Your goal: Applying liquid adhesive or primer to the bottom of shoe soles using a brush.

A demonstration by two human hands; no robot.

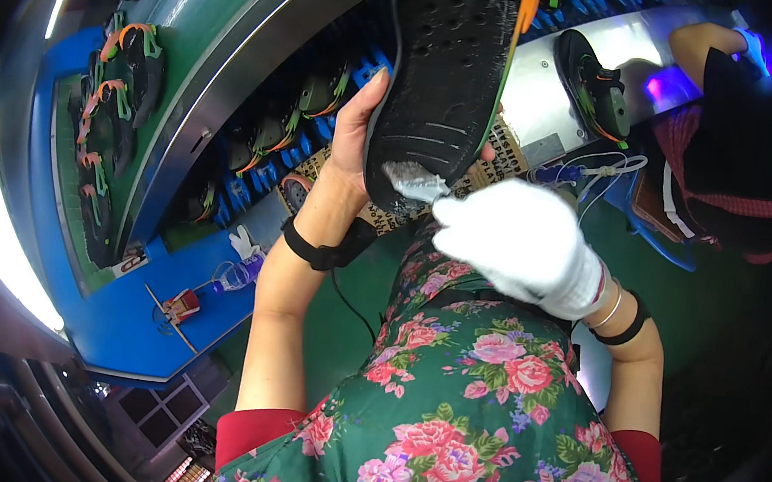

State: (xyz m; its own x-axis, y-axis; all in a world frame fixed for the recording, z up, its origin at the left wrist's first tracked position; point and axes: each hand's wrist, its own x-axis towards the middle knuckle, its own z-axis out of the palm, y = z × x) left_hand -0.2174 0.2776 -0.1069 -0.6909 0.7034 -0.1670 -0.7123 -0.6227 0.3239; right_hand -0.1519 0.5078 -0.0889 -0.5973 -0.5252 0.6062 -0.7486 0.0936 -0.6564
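My bare left hand (357,131) grips a black shoe sole (443,79) from behind, thumb along its left edge and fingertips showing at the right. The sole's broad face, with holes and grooves, is turned toward me, its heel end lowest; an orange and green strip shows along its right side. In a white knit glove, my right hand (520,245) is closed on a brush (419,186), whose handle is mostly hidden in the fist. The brush's whitish bristles touch the sole near the lower end, where the surface looks wet.
Sandals (109,121) line a green conveyor at left. More shoes (276,128) rest on blue racks behind the sole. A black shoe (594,89) lies on a metal surface at right, near a co-worker's blue-gloved hand (759,52). A blue table (130,337) holds a bottle (239,273).
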